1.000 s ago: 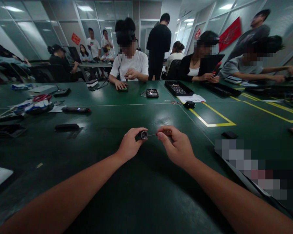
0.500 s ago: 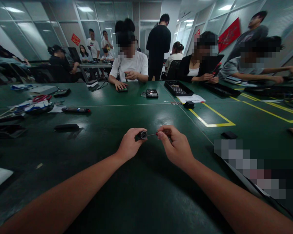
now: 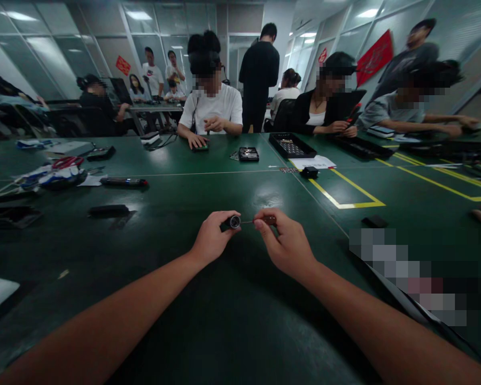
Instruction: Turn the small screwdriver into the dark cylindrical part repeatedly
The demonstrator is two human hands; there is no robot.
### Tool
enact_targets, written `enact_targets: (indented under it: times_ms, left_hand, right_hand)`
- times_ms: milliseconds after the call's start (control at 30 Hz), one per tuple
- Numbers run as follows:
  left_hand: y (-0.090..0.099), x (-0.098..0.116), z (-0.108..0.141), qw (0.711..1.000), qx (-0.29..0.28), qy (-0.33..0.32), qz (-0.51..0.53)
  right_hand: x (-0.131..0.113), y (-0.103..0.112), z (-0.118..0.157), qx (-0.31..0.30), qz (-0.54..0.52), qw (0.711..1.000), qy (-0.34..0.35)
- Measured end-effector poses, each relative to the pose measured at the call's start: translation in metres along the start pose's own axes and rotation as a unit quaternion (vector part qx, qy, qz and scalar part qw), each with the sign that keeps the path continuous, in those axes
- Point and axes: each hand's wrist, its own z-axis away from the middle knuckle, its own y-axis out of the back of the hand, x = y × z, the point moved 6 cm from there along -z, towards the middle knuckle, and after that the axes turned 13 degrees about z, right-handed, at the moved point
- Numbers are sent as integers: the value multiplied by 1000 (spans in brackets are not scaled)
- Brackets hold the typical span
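Observation:
A small black cylindrical part with a round, ringed end is pinched between the thumb and fingers of my left hand. My right hand is closed on a screwdriver with a reddish-brown handle. Its thin metal shaft points left and reaches the side of the black part; whether the tip is inside it I cannot tell. Both hands are over the green table, near its middle.
On the left lie a marker pen, a black case and a heap of cables and gloves. Ahead are an opened device, a black tray and a small black block. Several people sit across the table.
My right hand has shifted slightly left with the screwdriver, and less of the shaft shows between it and the black part. My left hand keeps its hold.

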Motion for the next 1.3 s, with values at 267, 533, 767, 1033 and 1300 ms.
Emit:
enact_targets:
  times_ms: [267,533,767,1033,1300]
  left_hand:
    - [1,0,0,1000,-3,6,-5]
    - [1,-1,-1,1000,2,11,-6]
    - [2,-1,-1,1000,5,13,-4]
    - [1,-4,0,1000,8,14,-5]
    - [2,-5,-1,1000,10,23,-3]
  right_hand:
    - [6,-4,0,-11,-5,1000,-16]
    - [4,-2,-1,-9,-2,1000,-13]
    - [3,-2,0,-8,-1,1000,-7]
    - [1,-3,0,-17,-7,1000,5]
    - [1,-2,1,-9,-4,1000,2]
